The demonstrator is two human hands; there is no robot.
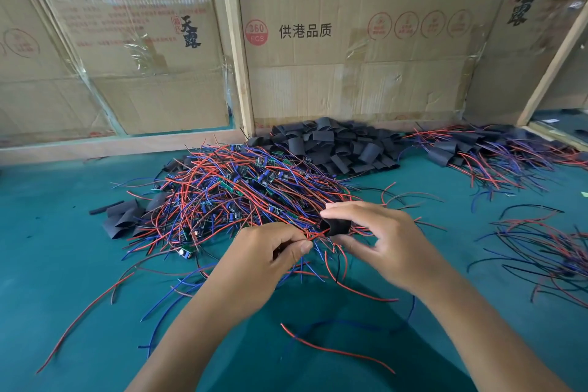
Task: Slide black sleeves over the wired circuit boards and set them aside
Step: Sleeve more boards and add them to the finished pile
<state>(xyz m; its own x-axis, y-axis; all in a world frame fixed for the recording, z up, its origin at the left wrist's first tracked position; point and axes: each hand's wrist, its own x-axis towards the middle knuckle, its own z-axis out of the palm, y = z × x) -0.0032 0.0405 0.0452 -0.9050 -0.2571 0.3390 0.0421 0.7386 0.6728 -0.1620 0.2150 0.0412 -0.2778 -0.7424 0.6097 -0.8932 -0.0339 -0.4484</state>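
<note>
My right hand [378, 243] pinches a short black sleeve [335, 227] between thumb and fingers, its open end facing left. My left hand [270, 251] grips a bunch of red and blue wires [313, 236] that run into that sleeve; the board they belong to is hidden. Both hands hover over the near edge of a big tangle of wired circuit boards [235, 191] with red, blue and black leads. Behind it lies a heap of loose black sleeves [337, 145].
Sleeved boards with trailing wires lie in a pile at the far right [496, 153]. More loose wires lie at the right edge [547, 251]. A few flat sleeves [124, 218] rest left of the tangle. Cardboard walls [350, 42] close the back of the green mat [63, 232].
</note>
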